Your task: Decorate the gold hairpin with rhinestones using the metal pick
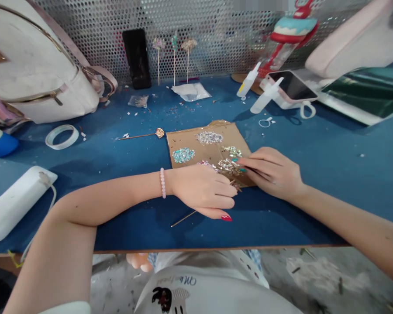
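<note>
A brown cardboard sheet [183, 139] lies on the blue table [330, 152] with several small heaps of sparkly beads: silver [208, 137], turquoise [183, 155], gold-green [232, 151]. My left hand [205, 192] rests at the sheet's near edge, fingers curled round a thin metal stick [183, 219] that pokes out below it. My right hand [271, 172] lies on the sheet's right corner, fingertips pressed together at the gold beads [227, 165]; what they pinch is too small to see.
Another metal stick with a gold head [140, 135] lies left of the sheet. A tape roll [62, 136], white bag [36, 65], white device [13, 203], two glue bottles [265, 96], a phone [291, 85] and three finished sticks [174, 56] by the perforated wall surround it.
</note>
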### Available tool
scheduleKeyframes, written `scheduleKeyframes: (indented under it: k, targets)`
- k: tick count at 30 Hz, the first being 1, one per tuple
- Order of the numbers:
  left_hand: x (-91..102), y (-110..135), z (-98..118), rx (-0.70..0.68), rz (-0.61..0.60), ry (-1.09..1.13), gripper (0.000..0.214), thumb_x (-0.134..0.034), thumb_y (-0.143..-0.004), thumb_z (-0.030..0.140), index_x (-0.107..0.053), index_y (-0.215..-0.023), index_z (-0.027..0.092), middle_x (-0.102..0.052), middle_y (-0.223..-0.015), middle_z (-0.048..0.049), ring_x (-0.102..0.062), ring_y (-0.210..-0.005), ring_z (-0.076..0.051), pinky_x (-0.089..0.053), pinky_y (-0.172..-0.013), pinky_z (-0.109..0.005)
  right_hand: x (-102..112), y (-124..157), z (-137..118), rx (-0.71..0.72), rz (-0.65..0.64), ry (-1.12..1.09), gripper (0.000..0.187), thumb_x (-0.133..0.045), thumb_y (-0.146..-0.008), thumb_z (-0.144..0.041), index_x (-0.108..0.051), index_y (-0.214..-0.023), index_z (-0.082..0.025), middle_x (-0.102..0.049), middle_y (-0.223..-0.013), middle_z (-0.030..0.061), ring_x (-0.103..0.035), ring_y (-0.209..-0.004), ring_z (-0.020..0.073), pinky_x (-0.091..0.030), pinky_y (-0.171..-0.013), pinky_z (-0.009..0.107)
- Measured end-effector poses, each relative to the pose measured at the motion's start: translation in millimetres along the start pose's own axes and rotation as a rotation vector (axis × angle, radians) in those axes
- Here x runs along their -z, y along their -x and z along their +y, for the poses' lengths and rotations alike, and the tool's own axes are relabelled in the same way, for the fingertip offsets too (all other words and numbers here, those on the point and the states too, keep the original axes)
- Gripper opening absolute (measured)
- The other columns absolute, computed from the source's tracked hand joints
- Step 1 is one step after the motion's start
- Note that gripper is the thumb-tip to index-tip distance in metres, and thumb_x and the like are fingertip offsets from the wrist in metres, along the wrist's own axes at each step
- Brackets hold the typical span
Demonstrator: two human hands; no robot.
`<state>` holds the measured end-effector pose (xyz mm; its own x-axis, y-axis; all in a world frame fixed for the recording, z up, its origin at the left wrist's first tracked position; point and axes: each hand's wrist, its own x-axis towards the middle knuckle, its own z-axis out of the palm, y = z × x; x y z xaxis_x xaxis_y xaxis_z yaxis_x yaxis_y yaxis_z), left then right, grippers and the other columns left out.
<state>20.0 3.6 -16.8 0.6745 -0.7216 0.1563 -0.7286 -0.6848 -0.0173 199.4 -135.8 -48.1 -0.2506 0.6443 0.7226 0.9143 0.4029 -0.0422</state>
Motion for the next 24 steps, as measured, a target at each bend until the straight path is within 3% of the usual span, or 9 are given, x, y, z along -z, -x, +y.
scheduleKeyframes:
  k: [8,14,20,24]
  targets:
    - [1.0,1.1,0.6,-0.016,0.047,-0.061,0.042,-0.03,-0.099,0.041,-0.055,-0.075,0.018,-0.055,-0.069,-0.0022,-0.047,-0.06,-0.014,-0.03,-0.053,-0.03,-1.8,-6.6,-0.7,0.052,0.006,0.046,0.015,-0.055,-0.085,-0.012,-0.063,-0.095,-0.021,-0.064,-0.073,0.0031,-0.059,-0.065,0.0153,-0.05,-0.062,0.03]
    - [0.5,2.2,2.5,-0.037,0.15,-0.087,0.04,-0.033,-0.098,0.039,-0.053,-0.071,0.018,-0.052,-0.064,0.0,-0.047,-0.057,-0.013,-0.029,-0.051,-0.03,-3.2,-6.7,2.5,0.054,0.039,0.049,0.016,-0.057,-0.084,-0.012,-0.062,-0.096,-0.021,-0.065,-0.074,0.0035,-0.06,-0.065,0.0158,-0.05,-0.061,0.03]
    - [7.6,-3.4,9.9,0.015,0.386,-0.095,0.038,-0.034,-0.095,0.034,-0.051,-0.064,0.019,-0.052,-0.058,0.0022,-0.047,-0.051,-0.011,-0.029,-0.046,-0.028,-3.5,-6.2,3.5,0.051,0.058,0.032,0.016,-0.056,-0.085,-0.014,-0.062,-0.096,-0.024,-0.066,-0.073,0.0018,-0.061,-0.064,0.0155,-0.05,-0.061,0.031]
    - [40.8,-11.2,48.7,0.203,0.583,-0.027,0.039,-0.024,-0.096,0.022,-0.056,-0.075,0.018,-0.057,-0.061,0.0019,-0.051,-0.051,-0.008,-0.04,-0.052,-0.024,-0.4,-6.2,2.3,0.043,0.049,0.03,0.015,-0.055,-0.085,-0.014,-0.061,-0.095,-0.023,-0.066,-0.075,0.0026,-0.061,-0.065,0.0158,-0.05,-0.062,0.031]
